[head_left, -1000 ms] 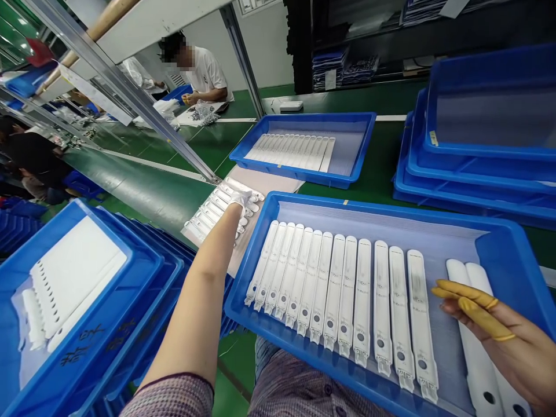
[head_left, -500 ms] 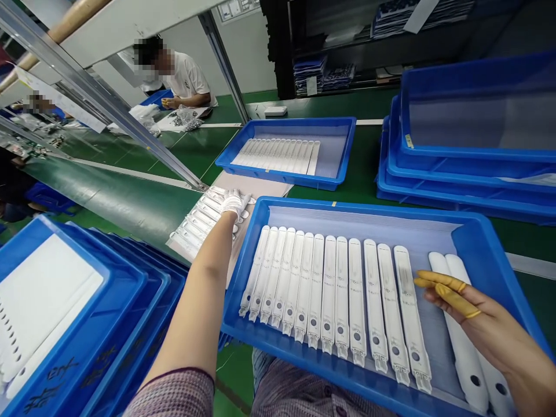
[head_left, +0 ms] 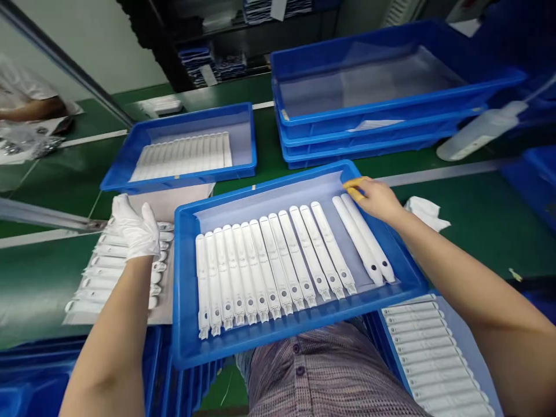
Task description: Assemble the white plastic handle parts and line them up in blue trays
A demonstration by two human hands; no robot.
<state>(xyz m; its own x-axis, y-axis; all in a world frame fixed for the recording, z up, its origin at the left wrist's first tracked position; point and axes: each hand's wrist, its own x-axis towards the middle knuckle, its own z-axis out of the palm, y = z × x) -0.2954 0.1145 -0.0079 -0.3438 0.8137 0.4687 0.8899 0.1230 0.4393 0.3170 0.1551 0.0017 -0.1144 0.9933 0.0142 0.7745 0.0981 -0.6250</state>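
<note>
My left hand [head_left: 135, 229], in a white glove, is over several white plastic strips [head_left: 102, 266] laid side by side on a pale sheet. Its thumb stands apart from the fingers, and nothing shows in its grasp. A blue tray [head_left: 260, 347] sits in front of me with a row of long white slotted strips [head_left: 263, 266]. Two plain white strips [head_left: 365, 237] lie apart at its right side. My right hand [head_left: 369, 196], with yellow finger cots, is at the tray's far right corner, fingers stretched out and holding nothing visible.
Behind stands another blue tray [head_left: 191, 175] of white strips. Stacked blue trays [head_left: 391, 116] are at the back right, near a translucent bottle [head_left: 478, 133]. A crumpled white cloth [head_left: 425, 213] lies on the green bench. More strips [head_left: 434, 353] are at lower right.
My view has swung to the right. My right hand has moved from beside the plain strips to the tray's far right corner. My left hand is still over the strips on the sheet.
</note>
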